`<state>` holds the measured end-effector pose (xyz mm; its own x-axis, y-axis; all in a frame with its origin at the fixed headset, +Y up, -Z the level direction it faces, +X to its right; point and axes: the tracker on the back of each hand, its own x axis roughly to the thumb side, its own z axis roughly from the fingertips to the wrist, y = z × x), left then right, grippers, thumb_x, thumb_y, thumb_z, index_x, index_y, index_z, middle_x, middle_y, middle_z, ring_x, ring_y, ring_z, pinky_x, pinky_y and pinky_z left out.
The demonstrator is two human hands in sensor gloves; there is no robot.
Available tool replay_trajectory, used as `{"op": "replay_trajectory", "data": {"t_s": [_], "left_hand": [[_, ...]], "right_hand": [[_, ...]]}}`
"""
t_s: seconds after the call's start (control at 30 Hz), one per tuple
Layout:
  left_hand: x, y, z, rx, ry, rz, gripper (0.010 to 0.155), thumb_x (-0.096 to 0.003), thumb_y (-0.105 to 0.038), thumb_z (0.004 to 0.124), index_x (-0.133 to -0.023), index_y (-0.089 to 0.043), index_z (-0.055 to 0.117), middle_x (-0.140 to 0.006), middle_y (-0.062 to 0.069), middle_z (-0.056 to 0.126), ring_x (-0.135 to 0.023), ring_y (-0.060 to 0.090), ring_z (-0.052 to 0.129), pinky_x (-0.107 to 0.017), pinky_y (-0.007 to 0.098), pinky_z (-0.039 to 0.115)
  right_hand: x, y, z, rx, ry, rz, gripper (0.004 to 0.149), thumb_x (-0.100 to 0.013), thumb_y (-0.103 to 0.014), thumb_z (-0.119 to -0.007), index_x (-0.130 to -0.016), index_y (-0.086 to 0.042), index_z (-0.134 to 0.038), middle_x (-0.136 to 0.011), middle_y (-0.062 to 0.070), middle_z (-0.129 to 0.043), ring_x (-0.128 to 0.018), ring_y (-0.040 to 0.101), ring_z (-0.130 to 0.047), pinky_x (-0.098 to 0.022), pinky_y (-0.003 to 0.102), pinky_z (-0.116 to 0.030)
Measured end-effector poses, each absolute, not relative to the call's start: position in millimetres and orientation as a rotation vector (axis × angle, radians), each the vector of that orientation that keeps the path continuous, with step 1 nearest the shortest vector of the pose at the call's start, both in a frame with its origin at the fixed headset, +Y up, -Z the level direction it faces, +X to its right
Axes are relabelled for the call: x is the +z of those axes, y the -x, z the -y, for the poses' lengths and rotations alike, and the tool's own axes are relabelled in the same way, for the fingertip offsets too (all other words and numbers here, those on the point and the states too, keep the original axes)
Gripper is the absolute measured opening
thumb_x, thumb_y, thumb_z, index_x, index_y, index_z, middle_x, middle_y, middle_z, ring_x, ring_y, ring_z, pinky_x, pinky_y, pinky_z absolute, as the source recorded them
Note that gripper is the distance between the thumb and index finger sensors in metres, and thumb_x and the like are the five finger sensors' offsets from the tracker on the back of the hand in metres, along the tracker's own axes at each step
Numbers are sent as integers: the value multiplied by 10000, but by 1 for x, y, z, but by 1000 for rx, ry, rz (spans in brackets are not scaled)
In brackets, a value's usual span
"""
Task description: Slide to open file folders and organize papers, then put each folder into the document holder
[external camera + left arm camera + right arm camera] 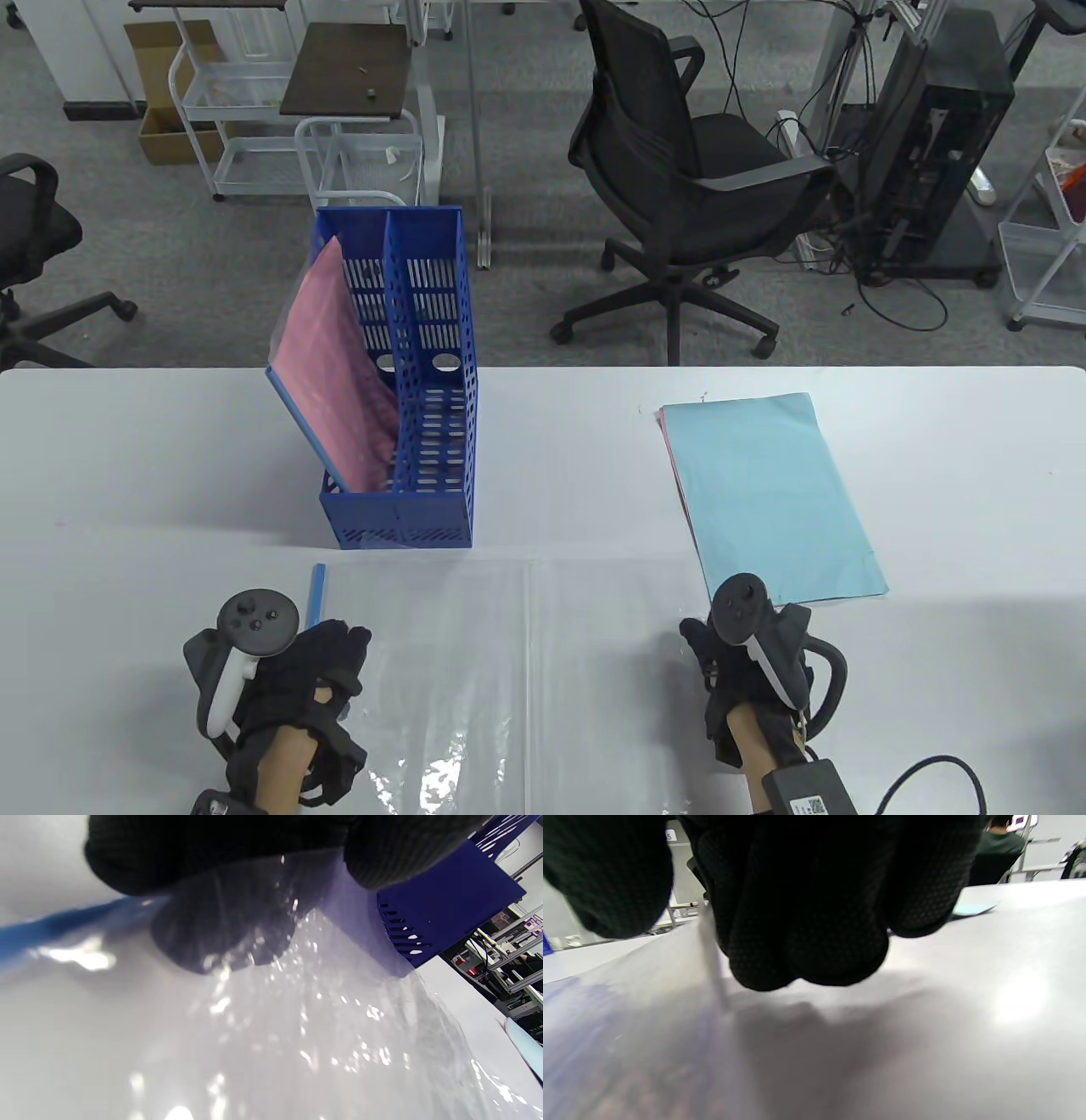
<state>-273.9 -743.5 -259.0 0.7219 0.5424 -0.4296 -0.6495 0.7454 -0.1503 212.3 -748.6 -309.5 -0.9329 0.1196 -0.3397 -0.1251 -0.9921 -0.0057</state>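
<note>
A clear file folder [475,671] lies spread open on the white table [127,458] near the front edge, its blue slide bar [317,594] along its left side. My left hand [335,641] grips the folder's left edge; in the left wrist view a finger [220,933] shows dark through the clear sheet [297,1035] beside the bar [51,927]. My right hand [700,645] pinches the right edge, and the sheet's edge [712,963] rises between thumb and fingers [806,921]. The blue document holder [433,373] stands behind, with a pink-filled folder [339,390] in its left slot.
A light blue sheet [764,492] lies on pink paper [668,450] at the right of the table, just beyond my right hand. The holder's right slot [428,424] holds nothing. Office chairs [679,187], carts and a computer tower stand on the floor beyond the table.
</note>
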Motion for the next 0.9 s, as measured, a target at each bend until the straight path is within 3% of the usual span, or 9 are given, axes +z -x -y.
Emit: {"op": "replay_trajectory", "data": {"t_s": [0.17,0.3,0.33,0.43,0.57,0.7,0.9], "left_hand": [[-250,273,723,554,133,-402,593,-445,-535,827,-888,-148,902,-634,83,1072,-333,209,1113,-356,437,907],[-244,269,712,515,-5,-377,601,-444,-541,826,-920,-176,869,-698,67,1049,-400,208,1109,-398,441,898],[-243,267,710,510,-27,-357,608,-446,-541,823,-940,-187,849,-749,67,1026,-457,219,1103,-436,452,887],[-242,256,705,491,-115,-228,649,-447,-542,814,-1019,-241,758,-949,52,908,-721,268,1036,-588,506,824],[-243,239,706,451,-166,-79,701,-443,-562,801,-1085,-327,646,-1118,-8,748,-1031,297,818,-740,559,694],[-245,228,710,368,-127,-34,719,-441,-581,786,-1101,-361,605,-1170,-38,670,-1109,280,716,-780,566,634],[-251,228,720,390,-47,-21,701,-447,-572,778,-1095,-352,626,-1171,-17,665,-1107,307,704,-771,580,633]], "right_hand": [[-306,-231,734,2944,663,198,587,-305,-600,-848,-740,-212,-914,-565,-10,-1045,-442,199,-1027,-530,463,-835],[-313,-250,735,2905,669,206,717,-314,-591,-853,-949,-292,-708,-949,3,-841,-832,284,-874,-698,532,-691],[-318,-255,738,2902,670,163,774,-307,-602,-853,-992,-325,-625,-1055,0,-718,-954,309,-764,-739,551,-631],[-334,-266,747,2935,651,-30,886,-286,-642,-846,-1039,-379,-462,-1175,-22,-459,-1094,340,-502,-798,580,-477],[-359,-277,763,2909,627,-372,1001,-236,-688,-846,-1049,-390,-344,-1197,-3,-273,-1125,371,-311,-806,610,-343],[-370,-284,774,2851,623,-600,996,-230,-699,-831,-1041,-368,-356,-1178,21,-259,-1105,398,-307,-786,635,-343],[-372,-283,772,2908,650,-460,953,-220,-681,-870,-1036,-377,-483,-1178,19,-416,-1099,401,-456,-783,644,-462]]}}
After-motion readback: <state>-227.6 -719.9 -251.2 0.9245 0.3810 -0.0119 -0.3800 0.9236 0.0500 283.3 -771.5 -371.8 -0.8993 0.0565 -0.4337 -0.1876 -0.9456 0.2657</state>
